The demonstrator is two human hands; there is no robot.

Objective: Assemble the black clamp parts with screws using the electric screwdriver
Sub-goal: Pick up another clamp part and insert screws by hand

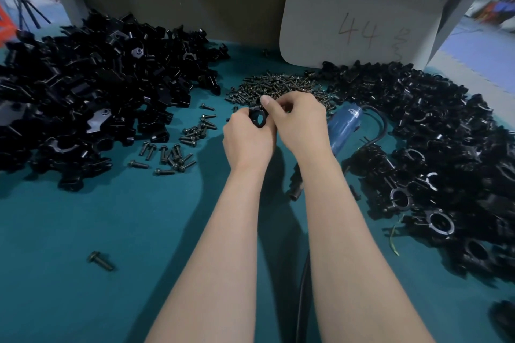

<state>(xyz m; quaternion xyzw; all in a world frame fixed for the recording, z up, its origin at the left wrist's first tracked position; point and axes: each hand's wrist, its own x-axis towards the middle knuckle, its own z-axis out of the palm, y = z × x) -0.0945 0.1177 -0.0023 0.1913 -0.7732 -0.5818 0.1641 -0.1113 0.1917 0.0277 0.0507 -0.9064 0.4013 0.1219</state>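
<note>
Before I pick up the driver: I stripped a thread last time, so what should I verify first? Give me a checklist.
1. Clamp part held securely: ok, the left hand and the right hand both grip it.
2. Screw seated in its hole: cannot tell, the fingers hide it.
3. Electric screwdriver in hand: not ok, it lies on the green mat beside the right hand.
4. Right hand free to take it: not ok, it pinches the clamp part.
5. Spare screws close by: ok, the screw pile lies just beyond the hands.
</note>
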